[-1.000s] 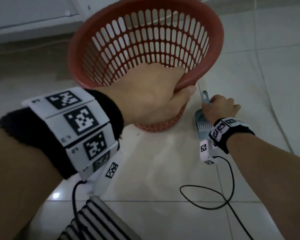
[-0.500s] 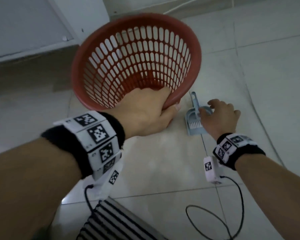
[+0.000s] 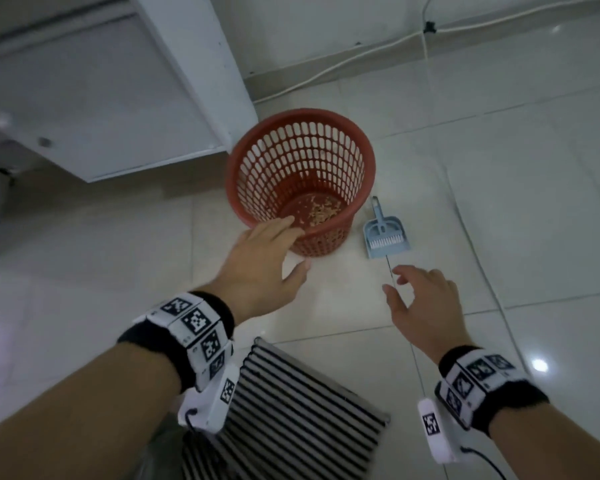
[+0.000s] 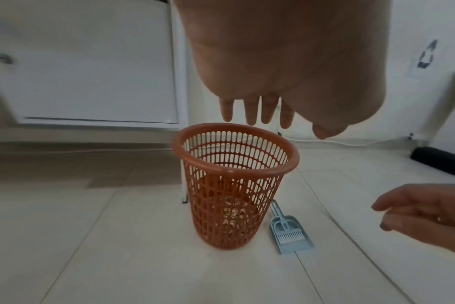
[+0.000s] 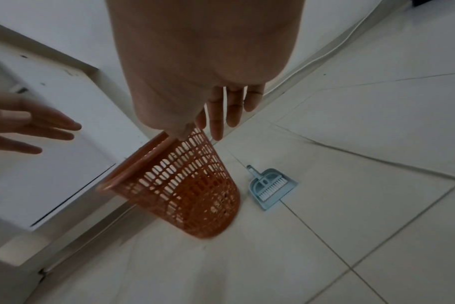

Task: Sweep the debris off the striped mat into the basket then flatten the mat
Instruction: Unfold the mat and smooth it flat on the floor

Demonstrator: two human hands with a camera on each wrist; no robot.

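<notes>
Both my left hand (image 3: 267, 268) and right hand (image 3: 426, 306) hang spread, empty; a careless knock could tip the basket (image 3: 300, 181), spilling debris (image 3: 321, 213)

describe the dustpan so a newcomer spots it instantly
Find the red slotted basket standing on the pale tiled floor. Just to its right lies a small light-blue dustpan, with a white-bristled brush lying in it, the only blue thing there.

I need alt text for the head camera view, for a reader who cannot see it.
A red slotted plastic basket stands upright on pale floor tiles with tan debris at its bottom. The open left hand and right hand hover before it, a small blue dustpan with brush at its right, a black-and-white striped mat nearest.
</notes>
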